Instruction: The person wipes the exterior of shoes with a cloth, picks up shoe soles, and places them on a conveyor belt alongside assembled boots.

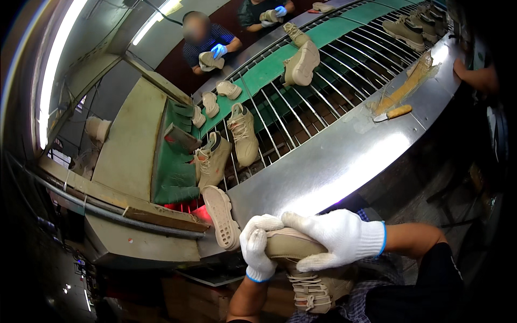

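While both hands wear white knit gloves, the left hand [257, 246] is curled round the toe end of a tan lace-up boot [304, 269], fingers wrapped and pressed on it; the right hand [334, 237] lies across the top of the same boot, fingers together and bent over its edge, palm down; the boot sits at the person's lap, just below the near steel rim of the conveyor [334, 156], laces facing down toward the lower edge; a loose tan sole [222, 215], tread up, lies at the conveyor's near-left end, just beside the left hand but apart from it; two more tan boots [229, 145] rest on the conveyor's wire rods further up; a sole with upper [301, 64] stands tilted on the green belt beyond them; a wooden-handled knife [393, 113] lies on the steel rim to the right, well apart from both hands; across the conveyor two other people with blue gloves [218, 50] hold shoe parts.
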A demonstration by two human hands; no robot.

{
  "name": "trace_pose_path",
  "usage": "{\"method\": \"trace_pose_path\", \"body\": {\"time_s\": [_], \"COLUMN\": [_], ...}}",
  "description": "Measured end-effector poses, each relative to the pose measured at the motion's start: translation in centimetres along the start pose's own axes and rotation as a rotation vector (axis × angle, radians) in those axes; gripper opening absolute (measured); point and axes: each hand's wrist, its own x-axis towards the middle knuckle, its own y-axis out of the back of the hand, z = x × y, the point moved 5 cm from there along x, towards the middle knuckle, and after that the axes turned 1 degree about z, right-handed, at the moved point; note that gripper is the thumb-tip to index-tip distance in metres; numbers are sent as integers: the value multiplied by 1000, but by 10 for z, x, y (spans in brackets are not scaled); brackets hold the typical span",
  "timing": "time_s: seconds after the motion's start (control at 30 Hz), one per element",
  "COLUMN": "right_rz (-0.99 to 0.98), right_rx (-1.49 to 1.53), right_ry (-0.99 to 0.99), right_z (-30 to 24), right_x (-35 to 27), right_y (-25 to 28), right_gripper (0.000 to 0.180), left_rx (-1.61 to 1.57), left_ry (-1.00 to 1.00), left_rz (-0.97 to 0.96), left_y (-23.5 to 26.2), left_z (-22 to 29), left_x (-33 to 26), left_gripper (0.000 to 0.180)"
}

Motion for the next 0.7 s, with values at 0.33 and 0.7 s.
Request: {"method": "trace_pose_path", "body": {"time_s": [0.33,0.7], "right_rz": [17,708], "right_rx": [-21,817], "right_ry": [1,-393], "right_z": [-11,177], "right_x": [21,-97], "right_y": [27,24], "right_gripper": [85,90], "left_rx": [-62,604], "left_ry": [76,-113], "left_rz": [252,-239], "left_y": [-42,-23], "left_z": [1,-96], "left_x": [17,-111], "left_gripper": [38,76]}}
